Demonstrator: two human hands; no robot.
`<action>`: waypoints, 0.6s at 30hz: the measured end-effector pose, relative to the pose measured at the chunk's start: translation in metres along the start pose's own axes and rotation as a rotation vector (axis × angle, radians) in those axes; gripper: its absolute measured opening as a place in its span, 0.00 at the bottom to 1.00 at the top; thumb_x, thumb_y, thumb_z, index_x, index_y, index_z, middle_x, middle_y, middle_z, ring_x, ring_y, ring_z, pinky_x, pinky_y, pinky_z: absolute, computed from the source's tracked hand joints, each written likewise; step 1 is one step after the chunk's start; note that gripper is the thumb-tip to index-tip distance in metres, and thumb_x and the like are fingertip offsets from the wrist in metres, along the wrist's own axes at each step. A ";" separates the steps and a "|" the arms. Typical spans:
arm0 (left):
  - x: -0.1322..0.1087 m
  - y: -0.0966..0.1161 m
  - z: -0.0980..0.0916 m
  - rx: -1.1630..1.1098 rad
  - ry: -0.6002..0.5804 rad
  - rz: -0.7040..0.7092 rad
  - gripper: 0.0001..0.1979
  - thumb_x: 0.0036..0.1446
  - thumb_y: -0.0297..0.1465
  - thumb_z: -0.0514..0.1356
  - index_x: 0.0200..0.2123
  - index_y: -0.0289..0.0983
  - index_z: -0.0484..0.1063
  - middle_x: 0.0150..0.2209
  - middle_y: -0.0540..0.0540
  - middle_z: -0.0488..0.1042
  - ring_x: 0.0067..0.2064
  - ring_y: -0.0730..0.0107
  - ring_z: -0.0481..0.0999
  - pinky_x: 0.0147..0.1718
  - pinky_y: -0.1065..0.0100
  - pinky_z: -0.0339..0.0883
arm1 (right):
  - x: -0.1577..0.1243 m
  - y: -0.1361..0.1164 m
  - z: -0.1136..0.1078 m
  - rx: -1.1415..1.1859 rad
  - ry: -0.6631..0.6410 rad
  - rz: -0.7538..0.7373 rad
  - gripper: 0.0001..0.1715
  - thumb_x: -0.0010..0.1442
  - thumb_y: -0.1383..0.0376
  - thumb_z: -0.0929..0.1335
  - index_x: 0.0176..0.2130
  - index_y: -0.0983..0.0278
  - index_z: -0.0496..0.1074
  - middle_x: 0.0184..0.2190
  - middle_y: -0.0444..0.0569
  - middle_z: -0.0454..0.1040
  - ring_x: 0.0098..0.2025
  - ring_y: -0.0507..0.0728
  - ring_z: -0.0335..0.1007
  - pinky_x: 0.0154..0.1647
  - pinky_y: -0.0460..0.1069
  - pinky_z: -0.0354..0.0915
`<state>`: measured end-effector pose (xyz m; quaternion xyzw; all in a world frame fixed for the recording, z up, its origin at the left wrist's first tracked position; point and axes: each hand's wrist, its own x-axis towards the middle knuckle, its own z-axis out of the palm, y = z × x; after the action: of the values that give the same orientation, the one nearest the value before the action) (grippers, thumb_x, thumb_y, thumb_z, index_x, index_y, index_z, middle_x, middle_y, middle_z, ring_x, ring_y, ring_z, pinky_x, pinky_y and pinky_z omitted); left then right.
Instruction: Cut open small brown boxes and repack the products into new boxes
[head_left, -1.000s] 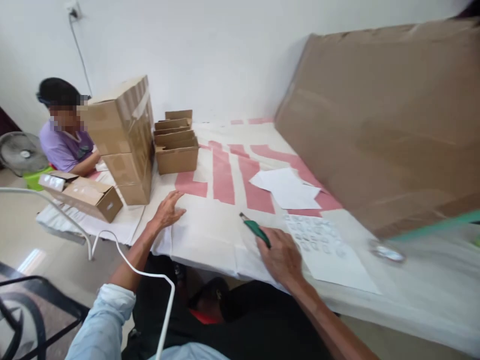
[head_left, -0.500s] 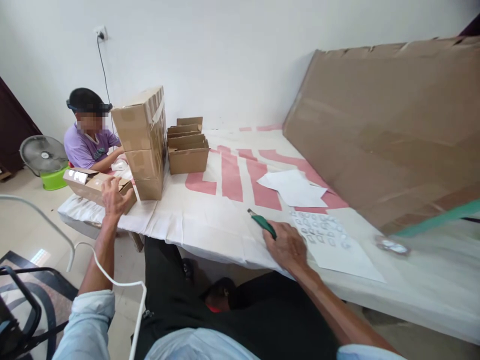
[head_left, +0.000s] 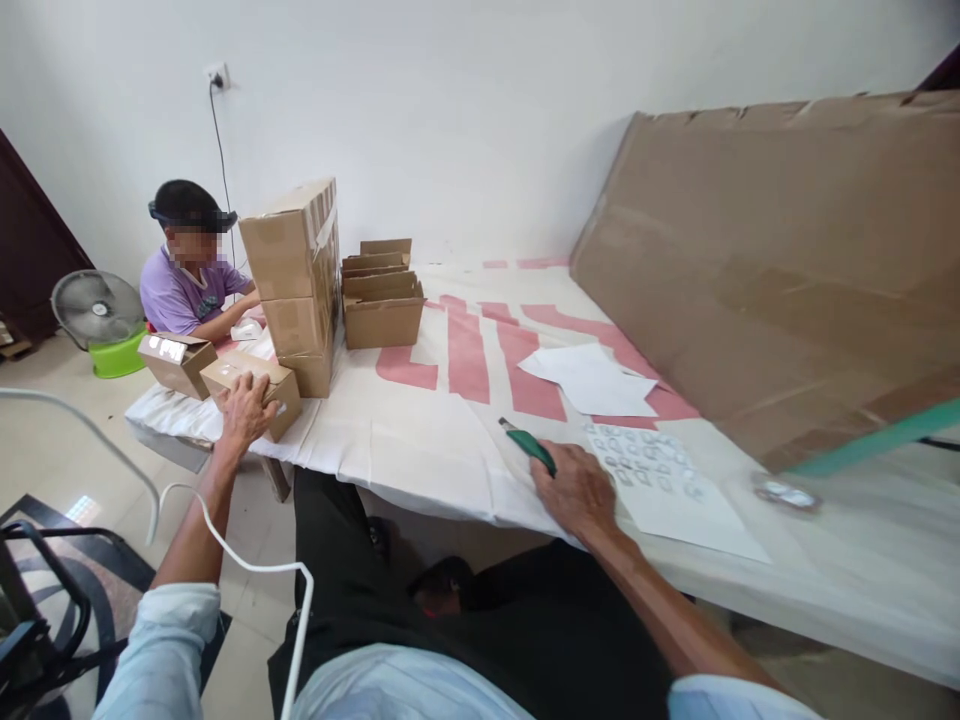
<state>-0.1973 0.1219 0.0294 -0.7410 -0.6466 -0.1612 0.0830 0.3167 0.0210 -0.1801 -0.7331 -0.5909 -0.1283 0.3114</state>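
Directly under left hand [head_left: 246, 412], carton [head_left: 288, 400].

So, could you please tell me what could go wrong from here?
The left hand is on a box close to the stack; a careless push might knock the stack.

The green tool points out of the right hand; if its tip is sharp, which I cannot tell, it might scratch something.

The white cord crosses in front of the left forearm in this view, so it could perhaps snag.
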 end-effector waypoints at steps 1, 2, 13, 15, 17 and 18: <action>-0.008 0.008 0.001 -0.008 0.008 0.043 0.24 0.64 0.38 0.65 0.63 0.46 0.73 0.69 0.33 0.68 0.70 0.39 0.64 0.68 0.36 0.54 | 0.000 0.000 0.000 -0.003 0.004 -0.002 0.23 0.67 0.60 0.63 0.53 0.67 0.79 0.44 0.60 0.80 0.44 0.67 0.71 0.47 0.59 0.67; -0.014 0.015 0.002 -0.028 0.016 0.084 0.25 0.63 0.39 0.65 0.63 0.46 0.73 0.69 0.33 0.68 0.70 0.38 0.64 0.68 0.36 0.54 | 0.001 -0.001 -0.001 -0.003 0.007 -0.004 0.23 0.67 0.61 0.63 0.52 0.67 0.79 0.44 0.60 0.80 0.44 0.67 0.71 0.46 0.59 0.67; 0.026 -0.035 -0.011 -0.516 0.120 -0.405 0.37 0.59 0.46 0.66 0.66 0.30 0.68 0.64 0.28 0.73 0.65 0.40 0.73 0.66 0.47 0.66 | 0.005 -0.013 -0.012 0.036 -0.002 0.037 0.22 0.65 0.62 0.63 0.52 0.66 0.79 0.43 0.59 0.79 0.45 0.66 0.69 0.48 0.59 0.65; 0.027 -0.034 -0.006 -0.549 0.089 -0.421 0.37 0.59 0.46 0.66 0.65 0.31 0.69 0.60 0.30 0.76 0.60 0.43 0.77 0.62 0.50 0.70 | 0.005 -0.013 -0.011 0.035 -0.010 0.044 0.22 0.66 0.62 0.63 0.52 0.66 0.80 0.44 0.60 0.79 0.45 0.67 0.68 0.49 0.60 0.65; 0.020 -0.022 0.000 -0.556 0.082 -0.401 0.37 0.58 0.49 0.65 0.64 0.32 0.70 0.58 0.33 0.78 0.58 0.44 0.78 0.60 0.50 0.72 | 0.006 -0.012 -0.012 0.037 -0.025 0.050 0.22 0.65 0.62 0.63 0.52 0.66 0.80 0.44 0.60 0.79 0.45 0.67 0.68 0.49 0.60 0.65; 0.014 -0.012 0.003 -0.563 0.074 -0.381 0.37 0.58 0.50 0.65 0.63 0.33 0.70 0.57 0.34 0.78 0.57 0.45 0.78 0.59 0.50 0.72 | 0.006 -0.012 -0.012 0.040 -0.031 0.051 0.22 0.65 0.62 0.64 0.52 0.66 0.80 0.44 0.60 0.79 0.46 0.67 0.68 0.49 0.60 0.65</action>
<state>-0.2073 0.1377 0.0307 -0.5942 -0.7002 -0.3727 -0.1329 0.3091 0.0199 -0.1635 -0.7434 -0.5794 -0.0970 0.3198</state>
